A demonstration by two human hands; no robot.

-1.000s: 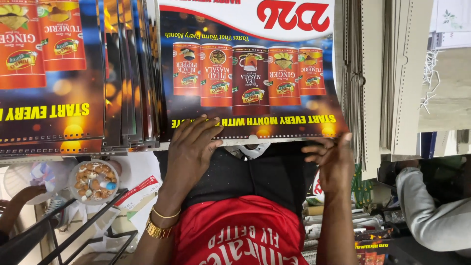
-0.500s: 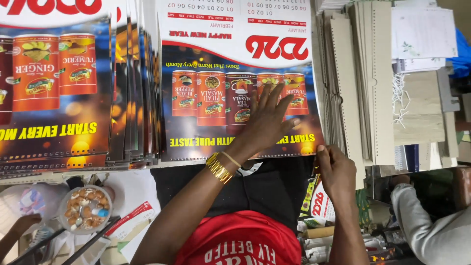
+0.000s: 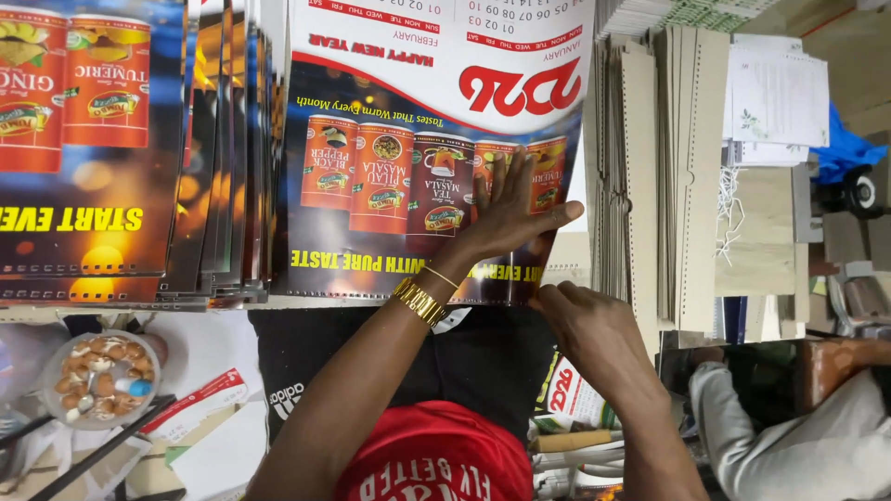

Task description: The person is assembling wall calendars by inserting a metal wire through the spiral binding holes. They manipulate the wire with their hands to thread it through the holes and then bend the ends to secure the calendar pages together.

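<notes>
A glossy calendar sheet [image 3: 390, 102], printed with a row of red spice tins, lies on top of a stack in front of me. Its punched edge faces me. My left hand [image 3: 509, 209], with gold bracelets at the wrist, lies flat on the sheet's right half with fingers spread. My right hand [image 3: 587, 327] sits at the sheet's near right corner, its fingertips curled on the edge. My red shirt and a black cloth on my lap fill the bottom of the view.
More printed sheets [image 3: 102, 139] lie fanned out to the left. Tall brown punched card strips [image 3: 650, 176] and white papers [image 3: 775, 97] stand to the right. A clear bowl of snacks [image 3: 93, 380] sits lower left. Another person's grey sleeve [image 3: 789, 436] is lower right.
My left hand slid from the sheet's near edge up and right onto the printed tins. My right hand dropped from the right edge to the near corner.
</notes>
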